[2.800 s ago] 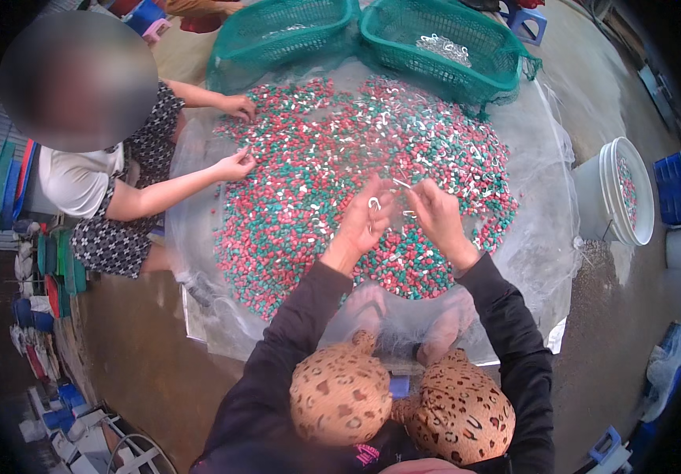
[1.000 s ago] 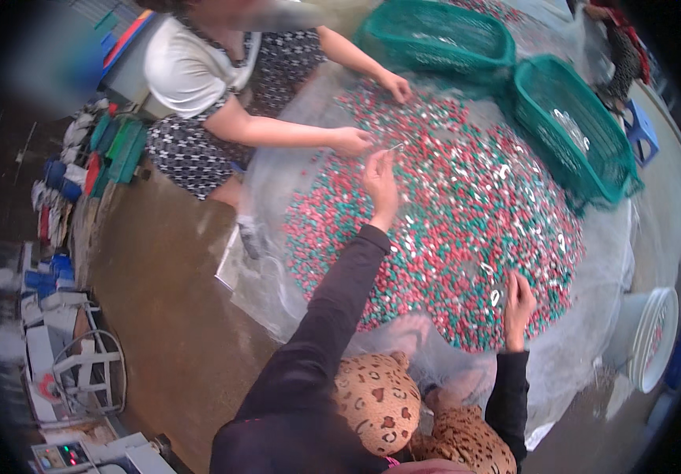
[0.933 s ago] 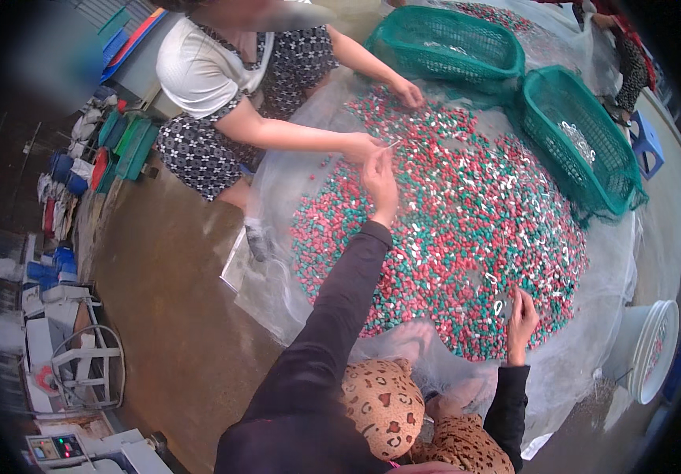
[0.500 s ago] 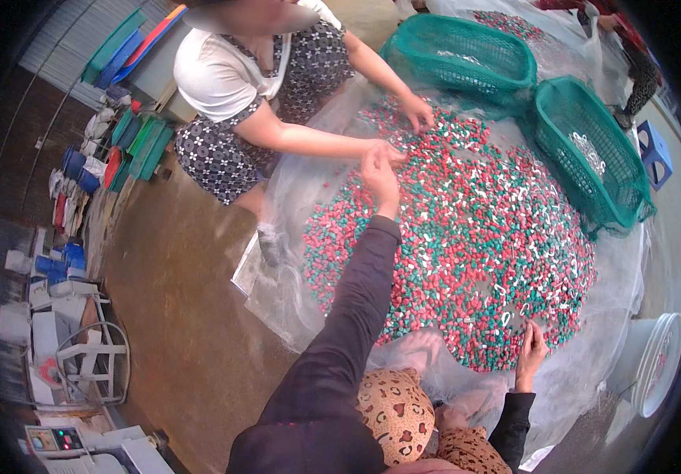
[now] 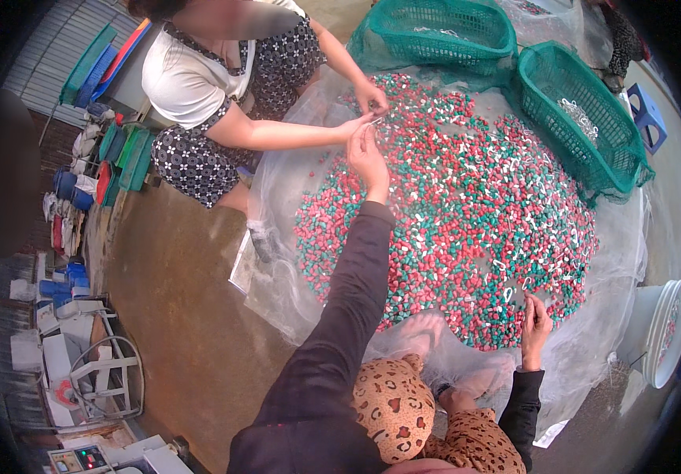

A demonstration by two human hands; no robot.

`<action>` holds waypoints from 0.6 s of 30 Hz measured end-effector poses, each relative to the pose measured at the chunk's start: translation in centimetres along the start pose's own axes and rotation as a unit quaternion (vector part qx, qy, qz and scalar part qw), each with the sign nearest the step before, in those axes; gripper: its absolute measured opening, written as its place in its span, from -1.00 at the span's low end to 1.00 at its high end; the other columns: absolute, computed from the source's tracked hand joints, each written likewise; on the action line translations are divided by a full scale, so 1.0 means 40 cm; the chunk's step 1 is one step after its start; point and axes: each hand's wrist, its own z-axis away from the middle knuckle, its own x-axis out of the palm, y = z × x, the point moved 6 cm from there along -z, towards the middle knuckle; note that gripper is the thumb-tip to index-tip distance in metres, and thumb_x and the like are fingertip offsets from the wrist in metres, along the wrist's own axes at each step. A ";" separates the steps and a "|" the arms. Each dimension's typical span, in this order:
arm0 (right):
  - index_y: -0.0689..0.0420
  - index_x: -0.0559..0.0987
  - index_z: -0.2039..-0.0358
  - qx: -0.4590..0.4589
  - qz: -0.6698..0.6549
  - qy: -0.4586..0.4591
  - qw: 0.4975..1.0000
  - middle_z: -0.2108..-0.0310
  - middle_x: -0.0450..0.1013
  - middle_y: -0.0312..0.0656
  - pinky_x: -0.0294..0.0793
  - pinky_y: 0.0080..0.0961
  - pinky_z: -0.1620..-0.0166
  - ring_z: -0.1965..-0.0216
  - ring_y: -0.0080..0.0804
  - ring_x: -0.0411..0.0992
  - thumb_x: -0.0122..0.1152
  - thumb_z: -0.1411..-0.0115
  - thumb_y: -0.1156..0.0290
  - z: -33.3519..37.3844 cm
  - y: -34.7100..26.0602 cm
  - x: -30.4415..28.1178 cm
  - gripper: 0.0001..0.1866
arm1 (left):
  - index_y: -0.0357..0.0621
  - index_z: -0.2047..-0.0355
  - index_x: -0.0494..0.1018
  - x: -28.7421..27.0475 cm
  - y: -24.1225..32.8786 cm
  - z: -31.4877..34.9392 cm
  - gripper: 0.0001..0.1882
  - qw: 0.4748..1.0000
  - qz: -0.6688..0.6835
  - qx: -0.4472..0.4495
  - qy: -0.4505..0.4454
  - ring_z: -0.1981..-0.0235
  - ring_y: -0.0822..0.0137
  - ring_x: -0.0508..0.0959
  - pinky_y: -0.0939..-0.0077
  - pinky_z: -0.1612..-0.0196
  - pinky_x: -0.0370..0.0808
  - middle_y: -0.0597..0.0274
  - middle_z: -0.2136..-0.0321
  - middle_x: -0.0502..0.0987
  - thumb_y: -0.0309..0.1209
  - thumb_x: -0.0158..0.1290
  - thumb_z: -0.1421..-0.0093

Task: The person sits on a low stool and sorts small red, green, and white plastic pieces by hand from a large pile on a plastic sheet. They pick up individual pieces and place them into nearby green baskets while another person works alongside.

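Observation:
My left hand (image 5: 369,162) reaches far forward, fingertips pinched together right beside the hands of a co-worker (image 5: 368,107). A thin whitish piece (image 5: 377,120) shows at those fingertips; which hand holds it I cannot tell. Beneath lies a wide spread of small red, green and white pieces (image 5: 435,229). At its near right edge, my right hand (image 5: 536,325) is closed, thumb against fingers, and what it holds, if anything, is too small to make out. Just past its fingertips, pale elongated loop-shaped parts (image 5: 508,295) lie among the pieces.
A translucent sheet (image 5: 277,304) lies under the pieces. Two green mesh baskets (image 5: 443,47) stand at the far side, the right one holding whitish parts (image 5: 579,118). At right are a white bucket (image 5: 650,336) and a blue stool (image 5: 647,118). The co-worker crouches at far left.
The view has shifted, so the scene sits higher. The co-worker's farther hand has come in beside my left fingertips, where a thin whitish piece now shows. My right hand remains at the near edge.

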 end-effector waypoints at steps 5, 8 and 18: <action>0.21 0.58 0.19 -0.029 0.018 0.012 0.999 0.39 0.56 -0.20 0.39 -0.61 0.39 0.49 -0.60 0.41 0.11 -0.27 0.50 -0.007 -0.014 0.000 -0.85 | -0.31 0.23 0.53 0.004 0.029 -0.005 -0.84 0.989 -0.118 0.089 -0.015 0.35 0.39 0.55 0.49 0.27 0.48 0.20 0.37 0.55 -0.48 0.06 -0.25; 0.20 0.59 0.19 0.016 -0.017 0.042 0.999 0.42 0.55 -0.26 0.35 -0.65 0.41 0.50 -0.67 0.35 0.10 -0.28 0.48 -0.007 -0.005 -0.010 -0.85 | -0.27 0.21 0.52 0.001 -0.008 -0.012 -0.83 0.999 -0.040 -0.014 -0.026 0.29 0.38 0.54 0.46 0.20 0.48 0.23 0.34 0.55 -0.43 0.02 -0.28; 0.21 0.26 -0.21 0.278 -0.827 -0.109 0.477 0.53 0.30 -0.30 0.30 -0.57 0.48 0.51 -0.49 0.27 -0.19 -0.35 -0.09 0.069 0.064 0.097 -0.34 | 0.01 0.65 0.21 0.034 -0.093 0.194 -0.73 0.828 0.295 -0.474 -0.059 0.80 0.59 0.02 0.63 0.75 -0.03 0.51 0.78 0.05 -0.35 -0.04 -0.17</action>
